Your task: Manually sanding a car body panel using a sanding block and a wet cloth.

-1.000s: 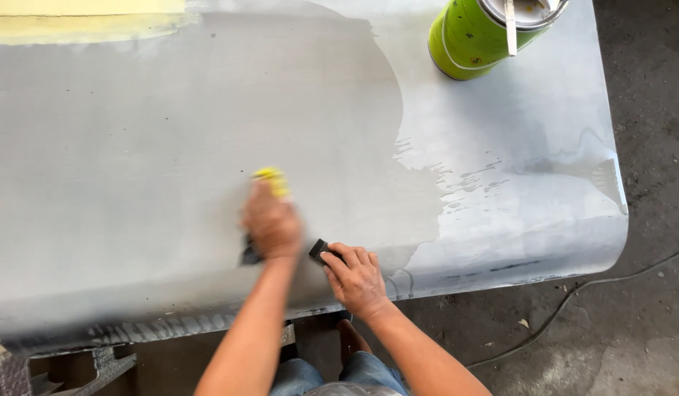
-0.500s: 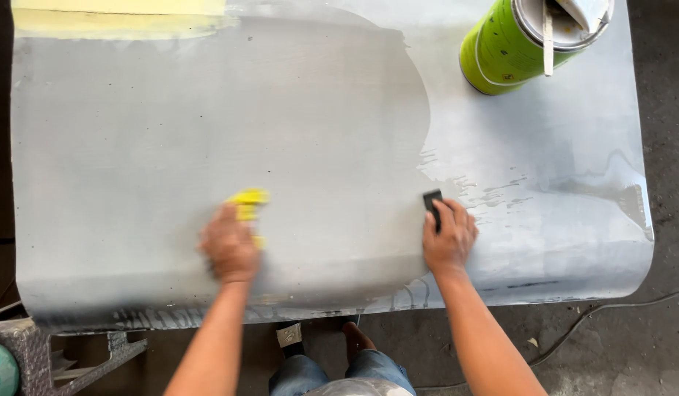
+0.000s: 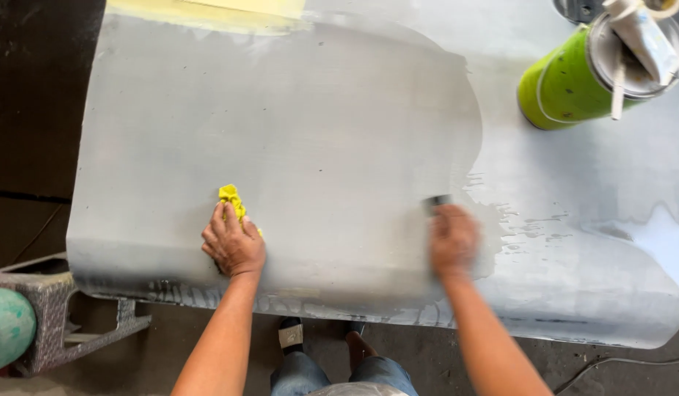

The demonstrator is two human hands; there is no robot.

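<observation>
Head view, panel: large grey sheet-metal panel lying flat, filling most of the frame; taken as landmark for all places below.
Head view, left hand: left hand pressed palm-down on the panel's near left part, fingers curled over a yellow cloth.
Head view, cloth: crumpled, mostly covered; one tuft showing just beyond the fingertips, touching the panel.
Head view, right hand: right hand blurred, laid on the panel's near middle-right, closed over a small dark block whose far edge shows past the fingers.
Head view, surface: duller grey over the panel's left and middle; paler, streaked and wet-looking patch to the right of the block.
Head view, can: green can standing on the panel's far right corner, open-topped, with a stick resting across the rim.
Head view, tape: yellowish strip along the panel's far edge.
Head view, surroundings: metal stand below the panel's near left corner; shoes and jeans just under the near edge.
Handling, cloth: judged soft, light, limp; best bunched under the palm, not pinched at a corner.
Handling, block: judged small, stiff, probably slick when wet; best gripped across the top with fingers spread flat.
Handling, panel: judged rigid, heavy; sharp edges likely.
</observation>
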